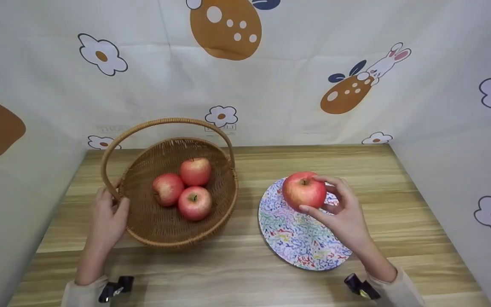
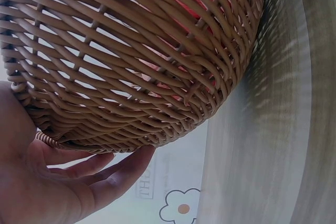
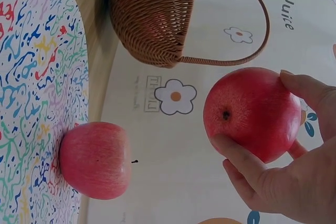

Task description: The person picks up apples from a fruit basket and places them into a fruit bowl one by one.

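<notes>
Head view shows, left to right, the grip of the left hand (image 1: 108,217) clasping the rim of a wicker basket (image 1: 173,244) with 3 apples (image 1: 195,203) inside, and the grip of the right hand (image 1: 350,218) holding 1 apple (image 1: 304,191) above a patterned disc (image 1: 296,241), seemingly mid-transfer, the next move likely calling for a gentle set-down.

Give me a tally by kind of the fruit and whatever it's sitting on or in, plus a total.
Wicker basket: 1
Round patterned disc: 1
Apples: 5 (3 in the basket, 1 on the disc, 1 in the right hand)
Total: 7
</notes>
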`<state>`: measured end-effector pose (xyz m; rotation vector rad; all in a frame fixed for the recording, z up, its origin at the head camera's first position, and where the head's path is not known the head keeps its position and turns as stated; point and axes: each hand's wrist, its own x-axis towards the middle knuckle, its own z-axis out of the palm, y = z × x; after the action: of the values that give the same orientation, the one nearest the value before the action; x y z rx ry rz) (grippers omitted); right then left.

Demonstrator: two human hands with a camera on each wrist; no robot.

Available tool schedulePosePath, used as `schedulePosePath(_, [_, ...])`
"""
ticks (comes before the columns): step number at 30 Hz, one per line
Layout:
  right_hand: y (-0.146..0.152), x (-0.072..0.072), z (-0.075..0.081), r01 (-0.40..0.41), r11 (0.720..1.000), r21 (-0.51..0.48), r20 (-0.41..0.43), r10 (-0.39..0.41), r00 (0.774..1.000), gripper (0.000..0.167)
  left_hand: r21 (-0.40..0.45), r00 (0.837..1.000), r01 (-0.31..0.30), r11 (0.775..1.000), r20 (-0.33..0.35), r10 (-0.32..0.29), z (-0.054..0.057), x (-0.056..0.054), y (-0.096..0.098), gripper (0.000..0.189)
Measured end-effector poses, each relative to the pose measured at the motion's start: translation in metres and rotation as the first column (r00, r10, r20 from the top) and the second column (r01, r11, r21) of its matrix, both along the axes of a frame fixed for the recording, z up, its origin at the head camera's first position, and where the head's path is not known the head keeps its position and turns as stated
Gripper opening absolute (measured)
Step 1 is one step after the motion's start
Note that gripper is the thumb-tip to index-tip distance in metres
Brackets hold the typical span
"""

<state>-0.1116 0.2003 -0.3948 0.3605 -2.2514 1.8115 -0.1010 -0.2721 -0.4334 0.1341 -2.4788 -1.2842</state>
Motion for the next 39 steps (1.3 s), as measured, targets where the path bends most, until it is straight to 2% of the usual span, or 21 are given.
schedulePosePath(8, [0.007, 0.0, 0.0, 0.03, 0.999, 0.013, 0.016, -0.03, 0.999, 0.064, -0.008, 1.0, -0.018, 1.0, 0.012, 0.019, -0.001, 0.0, -0.001, 0.051])
schedulePosePath(15, [0.013, -0.001, -0.002, 0.06, 0.998, 0.01, 0.022, -0.061, 0.998, 0.065, -0.022, 1.0, -0.03, 0.999, -0.008, 0.03, -0.002, 0.001, -0.001, 0.051])
schedulePosePath(28, [0.025, -0.004, -0.007, 0.104, 0.995, -0.001, 0.046, -0.104, 0.994, 0.065, 0.017, 0.998, 0.0, 1.0, 0.056, -0.001, 0.001, 0.001, 0.0, 0.055])
schedulePosePath(39, [0.033, -0.009, -0.013, 0.13, 0.991, 0.032, 0.051, -0.132, 0.99, 0.064, -0.007, 0.998, 0.003, 1.0, 0.057, -0.002, 0.001, 0.001, -0.002, 0.053])
